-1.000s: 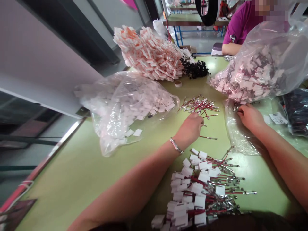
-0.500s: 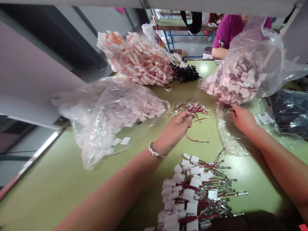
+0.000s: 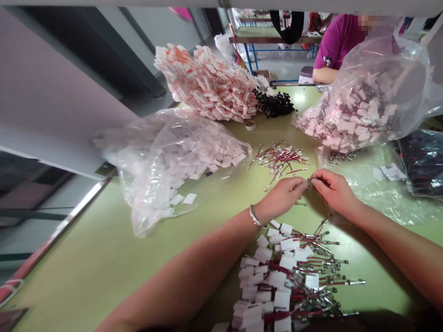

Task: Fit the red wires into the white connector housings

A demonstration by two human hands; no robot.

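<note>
My left hand (image 3: 289, 191) and my right hand (image 3: 334, 189) meet fingertip to fingertip above the table. Both are closed in a pinch around a small metal terminal (image 3: 308, 180), mostly hidden by the fingers. Just behind them lies a loose pile of short red wires (image 3: 282, 159) with metal ends. Nearer to me spreads a heap of red wires with white tabs (image 3: 280, 276), their metal ends pointing right. Past my right hand, dark metal-ended pieces (image 3: 342, 157) lie on a flat clear plastic bag (image 3: 374, 198).
A clear bag of white tabs (image 3: 180, 152) lies at left. Behind it stand a stack of pink-and-white pieces (image 3: 211, 85), black-ended cables (image 3: 275, 103) and a tape roll (image 3: 249, 125). At right are another full bag (image 3: 363, 106) and a dark package (image 3: 424, 161). A person in purple (image 3: 337, 46) sits opposite.
My left hand has moved right from the red wire pile. My right hand has come left from the dark pieces, and the fingertips now meet. The view has shifted slightly.
</note>
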